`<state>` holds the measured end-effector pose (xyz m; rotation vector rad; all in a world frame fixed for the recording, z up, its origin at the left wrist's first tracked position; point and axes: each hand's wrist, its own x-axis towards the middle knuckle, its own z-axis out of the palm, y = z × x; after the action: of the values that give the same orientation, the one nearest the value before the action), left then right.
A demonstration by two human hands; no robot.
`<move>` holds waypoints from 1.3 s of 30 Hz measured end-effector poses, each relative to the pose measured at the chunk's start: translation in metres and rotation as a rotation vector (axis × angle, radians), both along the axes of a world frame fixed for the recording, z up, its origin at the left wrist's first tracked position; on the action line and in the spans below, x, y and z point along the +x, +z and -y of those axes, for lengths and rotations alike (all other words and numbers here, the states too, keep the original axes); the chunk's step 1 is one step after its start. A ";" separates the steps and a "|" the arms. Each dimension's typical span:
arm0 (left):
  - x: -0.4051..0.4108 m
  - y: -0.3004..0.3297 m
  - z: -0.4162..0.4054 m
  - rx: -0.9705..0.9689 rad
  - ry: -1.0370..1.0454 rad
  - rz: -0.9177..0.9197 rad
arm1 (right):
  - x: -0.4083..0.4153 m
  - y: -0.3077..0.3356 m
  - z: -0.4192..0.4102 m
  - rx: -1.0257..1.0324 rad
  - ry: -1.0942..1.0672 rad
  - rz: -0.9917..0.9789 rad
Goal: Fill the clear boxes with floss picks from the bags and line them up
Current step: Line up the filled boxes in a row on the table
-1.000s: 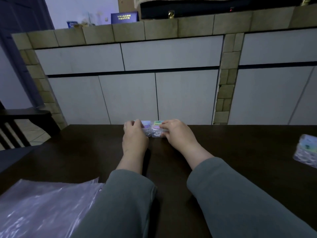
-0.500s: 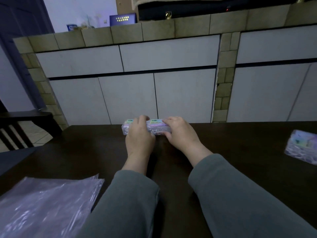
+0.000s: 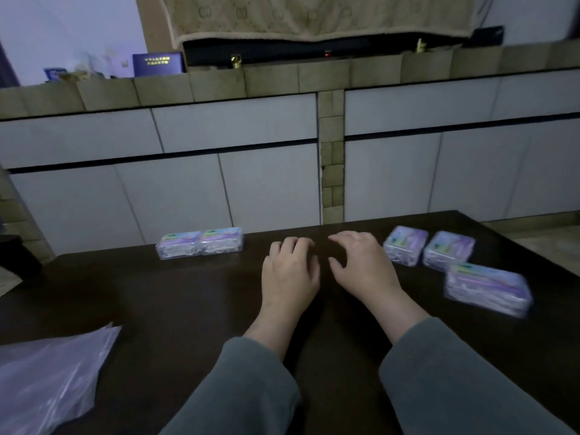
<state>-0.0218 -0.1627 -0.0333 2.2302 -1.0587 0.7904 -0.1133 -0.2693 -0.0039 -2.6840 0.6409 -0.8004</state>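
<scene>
Little can be read here. The dark blue booklet (image 3: 158, 62) standing on the tiled ledge (image 3: 216, 84) carries 2 lines of gold characters, too small to make out. The clear boxes (image 3: 201, 244) on the table just below that ledge have coloured lid labels with a small green mark, but their print is blurred. The beige cloth (image 3: 323, 17) above the ledge shows a faint repeating monogram, unreadable.
</scene>
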 end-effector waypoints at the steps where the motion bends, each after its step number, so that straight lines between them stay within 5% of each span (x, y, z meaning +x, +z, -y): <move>1: -0.009 0.001 0.007 0.020 -0.027 -0.019 | -0.010 0.002 0.007 -0.012 -0.023 -0.010; 11: -0.070 0.001 0.099 0.016 -0.242 -0.213 | -0.081 0.022 0.098 0.115 -0.347 -0.236; 21: -0.073 0.002 0.146 0.214 -0.249 -0.168 | -0.093 0.023 0.160 0.307 -0.260 -0.350; 30: -0.053 0.007 0.134 0.190 -0.038 -0.247 | -0.050 0.030 0.140 0.064 -0.298 -0.660; 39: 0.020 0.008 0.067 0.263 0.118 -0.214 | 0.022 0.005 0.089 0.008 -0.263 -0.458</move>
<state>-0.0016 -0.2299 -0.0250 2.5515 -0.9814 0.4655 -0.0909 -0.3581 0.0009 -2.8284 1.1135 -0.2249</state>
